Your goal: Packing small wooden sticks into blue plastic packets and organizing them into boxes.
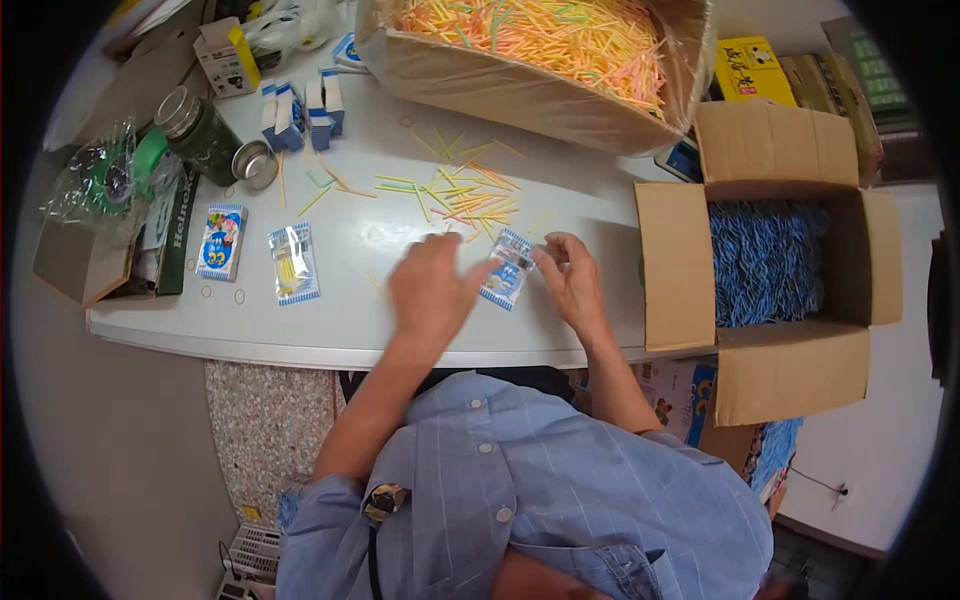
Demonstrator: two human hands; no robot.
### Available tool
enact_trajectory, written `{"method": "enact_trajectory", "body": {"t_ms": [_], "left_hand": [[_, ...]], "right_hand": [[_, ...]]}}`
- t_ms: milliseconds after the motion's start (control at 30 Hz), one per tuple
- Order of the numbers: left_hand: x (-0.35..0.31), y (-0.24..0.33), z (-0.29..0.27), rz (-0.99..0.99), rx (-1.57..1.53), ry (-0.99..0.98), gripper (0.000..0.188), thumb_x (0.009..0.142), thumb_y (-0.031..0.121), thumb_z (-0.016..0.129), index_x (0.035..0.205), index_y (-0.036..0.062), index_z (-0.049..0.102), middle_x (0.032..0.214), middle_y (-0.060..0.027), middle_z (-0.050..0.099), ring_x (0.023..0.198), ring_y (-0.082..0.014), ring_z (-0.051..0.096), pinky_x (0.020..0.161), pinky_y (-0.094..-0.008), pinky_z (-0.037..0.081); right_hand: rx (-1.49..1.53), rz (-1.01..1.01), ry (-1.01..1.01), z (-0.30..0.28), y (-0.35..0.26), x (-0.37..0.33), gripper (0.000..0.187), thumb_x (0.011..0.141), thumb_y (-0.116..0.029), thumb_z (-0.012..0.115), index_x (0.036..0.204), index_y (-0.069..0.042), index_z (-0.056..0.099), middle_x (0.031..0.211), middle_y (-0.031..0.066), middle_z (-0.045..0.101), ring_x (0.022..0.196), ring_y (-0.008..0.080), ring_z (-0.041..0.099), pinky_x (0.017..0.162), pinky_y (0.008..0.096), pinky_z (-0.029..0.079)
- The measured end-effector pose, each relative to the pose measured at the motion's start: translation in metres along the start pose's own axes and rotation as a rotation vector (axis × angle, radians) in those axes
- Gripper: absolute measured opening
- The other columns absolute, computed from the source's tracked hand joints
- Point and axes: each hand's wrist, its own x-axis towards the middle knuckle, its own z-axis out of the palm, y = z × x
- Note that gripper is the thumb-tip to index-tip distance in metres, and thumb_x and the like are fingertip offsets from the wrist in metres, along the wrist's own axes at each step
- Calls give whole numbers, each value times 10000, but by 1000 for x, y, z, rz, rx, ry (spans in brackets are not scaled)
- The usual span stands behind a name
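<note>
A small clear packet with blue-and-white print (508, 268) is between my hands near the table's front. My right hand (573, 285) has its fingers curled and its thumb at the packet's right edge, seemingly pinching it. My left hand (430, 288) is slightly blurred, its thumb stretched toward the packet's left edge, apart from the other fingers. Those fingertips reach the near side of a loose pile of yellow, green and pink thin sticks (470, 195). Left of my left hand lies a similar clear packet (292, 264) with yellow sticks inside. Beside it is a printed blue-and-white packet (221, 242).
A large plastic-lined box of coloured sticks (535, 95) stands at the back. An open cardboard box (680, 265) on the right holds many blue strips. Small blue-and-white boxes (300, 110), a dark green flask (200, 135), its metal cup (255, 165) and several rubber bands occupy the left.
</note>
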Motion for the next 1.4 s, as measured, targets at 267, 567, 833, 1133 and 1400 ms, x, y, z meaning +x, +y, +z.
{"method": "enact_trajectory", "body": {"t_ms": [267,567,833,1133,1400], "left_hand": [[8,6,48,-63,-85,-291,295,742,323,809,713,54,692,706,-157,675,723,-347,676,619,-463,504],[6,0,42,290,120,-272,150,840,145,640,728,64,696,761,-124,675,719,-306,677,601,-436,547],[2,-10,47,364,88,-153,52,837,96,578,788,79,575,728,-105,659,676,-288,652,539,-435,512],[11,1,37,208,-229,-2,62,916,97,633,880,69,674,731,-120,657,629,-233,651,539,-379,511],[13,-5,37,-381,-1177,-373,171,1026,136,545,1050,-19,612,827,-30,689,657,-55,594,568,-213,462]], "right_hand": [[77,-181,-6,-16,-43,-4,227,884,-109,702,1077,-2,648,1071,144,657,926,220,642,705,320,534],[-11,-617,110,-60,-135,65,195,871,-76,716,1046,-21,653,1008,104,675,883,211,652,727,315,528],[-176,-712,66,-71,-167,234,223,939,-200,647,1012,9,682,944,134,699,832,242,668,741,341,532],[-706,-1001,-99,-33,-190,370,192,904,-194,566,977,-59,680,1045,149,654,1051,360,625,857,469,512],[-1068,-915,-121,-5,-201,385,244,893,-216,587,1074,-66,652,1137,161,620,1134,327,585,949,515,454]]}}
